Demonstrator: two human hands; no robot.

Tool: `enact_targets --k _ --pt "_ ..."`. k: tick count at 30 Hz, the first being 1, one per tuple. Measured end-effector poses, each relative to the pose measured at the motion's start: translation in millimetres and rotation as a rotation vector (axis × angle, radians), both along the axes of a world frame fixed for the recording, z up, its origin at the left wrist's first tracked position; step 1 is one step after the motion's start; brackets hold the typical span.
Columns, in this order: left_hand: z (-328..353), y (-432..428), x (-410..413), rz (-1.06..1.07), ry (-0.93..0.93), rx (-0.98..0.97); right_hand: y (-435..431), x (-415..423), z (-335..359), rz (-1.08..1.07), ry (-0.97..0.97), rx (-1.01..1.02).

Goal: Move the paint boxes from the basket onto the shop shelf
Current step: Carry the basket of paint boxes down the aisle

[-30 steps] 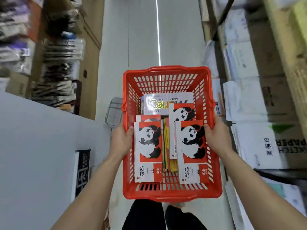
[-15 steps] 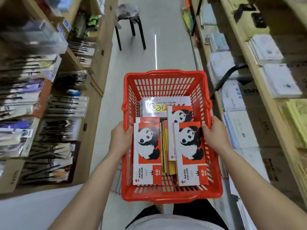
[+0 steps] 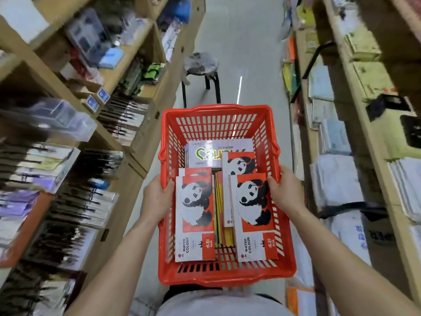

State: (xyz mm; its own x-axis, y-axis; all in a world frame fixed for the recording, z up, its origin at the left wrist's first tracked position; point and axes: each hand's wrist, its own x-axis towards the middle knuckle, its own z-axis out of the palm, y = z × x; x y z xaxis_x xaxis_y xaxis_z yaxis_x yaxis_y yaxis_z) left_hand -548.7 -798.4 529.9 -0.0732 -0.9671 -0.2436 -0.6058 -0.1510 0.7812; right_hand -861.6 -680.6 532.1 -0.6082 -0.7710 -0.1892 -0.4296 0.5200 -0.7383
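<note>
I carry a red plastic basket (image 3: 218,115) in front of me at waist height. My left hand (image 3: 157,198) grips its left rim and my right hand (image 3: 284,190) grips its right rim. Inside lie several flat red-and-white water colour paint boxes with a panda picture: one at the left (image 3: 196,220), one at the right (image 3: 252,215), a third (image 3: 238,164) partly under it. A white paint box with green lettering (image 3: 218,153) lies at the far end. Thin yellow and red items (image 3: 219,201) stand between the panda boxes.
I stand in a narrow shop aisle. Wooden shelves (image 3: 118,142) with brushes and packets line the left side. Shelves (image 3: 337,124) with paper pads and sketchbooks line the right. A small black-legged stool (image 3: 201,65) stands in the aisle just beyond the basket.
The view has tilted up from the floor along the aisle; shelves and stool have come into view and closer. Both hands keep the same grip on the basket.
</note>
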Motion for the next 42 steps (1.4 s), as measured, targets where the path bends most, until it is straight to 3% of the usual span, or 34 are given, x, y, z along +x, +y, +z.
enact_targets --k 11,30,42 --pt "-7 -316 -101 0.033 0.066 0.037 -321 -103 -3 0.011 -0.044 0.032" --pt "-22 -804 -280 0.107 -0.096 0.018 -830 -296 -41 0.097 -0.141 0.006" --pt "-130 -1105 -345 0.113 -0.065 0.174 -1129 -343 -122 0.027 -0.056 0.171"
